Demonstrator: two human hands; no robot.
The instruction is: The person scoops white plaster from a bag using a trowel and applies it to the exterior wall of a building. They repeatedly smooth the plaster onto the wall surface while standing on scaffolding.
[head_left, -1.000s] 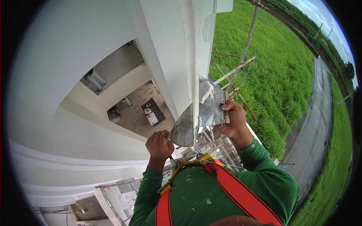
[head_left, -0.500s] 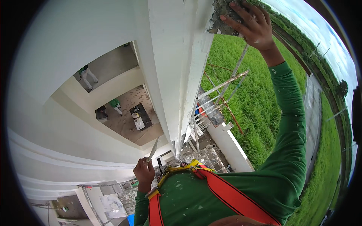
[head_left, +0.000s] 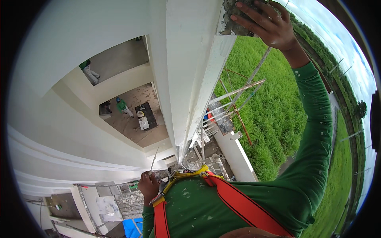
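My left hand (head_left: 148,186) is low, in front of my left side, with its fingers closed round a putty knife (head_left: 154,158). The blade points up and away from me, seen nearly edge-on. At the upper right my right arm is stretched out. My right hand (head_left: 272,25) lies with spread fingers on a rough, stained grey slab (head_left: 229,25) that adjoins the pale wall column (head_left: 186,67). Part of that hand's fingers runs to the picture's upper edge.
Far below stand bamboo-like scaffold poles (head_left: 238,92) and a white low wall (head_left: 238,158) beside tall grass (head_left: 270,119). Openings on the left show two people, one in a green top (head_left: 121,104), near a dark table (head_left: 149,115). I wear a red-and-yellow harness (head_left: 238,198).
The view has shifted slightly. My left hand has turned the putty knife, so its blade now looks thinner and more upright. My right hand stays on the slab.
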